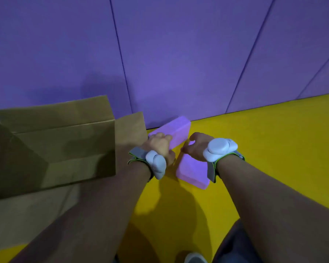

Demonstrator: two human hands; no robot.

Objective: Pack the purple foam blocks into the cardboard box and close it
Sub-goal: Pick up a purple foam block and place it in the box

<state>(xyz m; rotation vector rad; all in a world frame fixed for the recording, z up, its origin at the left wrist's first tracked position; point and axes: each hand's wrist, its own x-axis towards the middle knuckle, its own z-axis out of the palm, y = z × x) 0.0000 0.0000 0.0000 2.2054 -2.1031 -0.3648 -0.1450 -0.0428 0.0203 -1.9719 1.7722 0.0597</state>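
Two purple foam blocks lie on the yellow floor beside the wall. The far block [179, 126] rests against the wall; my left hand [160, 145] lies on its near end with fingers curled over it. The near block [193, 168] sits just in front; my right hand [197, 147] rests on its far end, fingers bent down around it. Whether either block is lifted cannot be told. The open cardboard box [65, 141] stands to the left, its flaps up, and its inside is in shadow.
A purple padded wall [179, 54] rises right behind the blocks and box. Yellow floor [273, 149] stretches to the right and toward me. White sensor pods are strapped on both wrists. My knee and a shoe show at the bottom edge.
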